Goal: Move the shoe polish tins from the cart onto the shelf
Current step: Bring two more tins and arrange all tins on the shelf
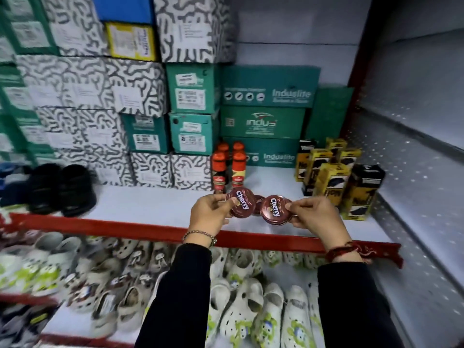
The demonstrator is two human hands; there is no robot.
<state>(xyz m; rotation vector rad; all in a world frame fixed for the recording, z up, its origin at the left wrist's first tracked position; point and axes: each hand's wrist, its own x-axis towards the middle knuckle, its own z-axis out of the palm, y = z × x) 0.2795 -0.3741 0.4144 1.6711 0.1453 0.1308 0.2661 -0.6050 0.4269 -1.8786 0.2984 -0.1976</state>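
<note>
Both forearms reach up from the bottom of the frame. At centre, the left hand [211, 212] pinches one tilted tin [240, 202], the right hand [315, 213] another tin [274, 209], over the shelf [150, 204] front; a third tin [258, 202] shows between them.

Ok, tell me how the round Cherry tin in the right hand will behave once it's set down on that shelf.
The Cherry tin looks like stiff metal, so it should hold shape in the right hand. Flat and squat, it will probably sit steady lid-up on the shelf. Set on its round edge, it could roll toward the red lip. Its glossy lid may be slippery.
</note>
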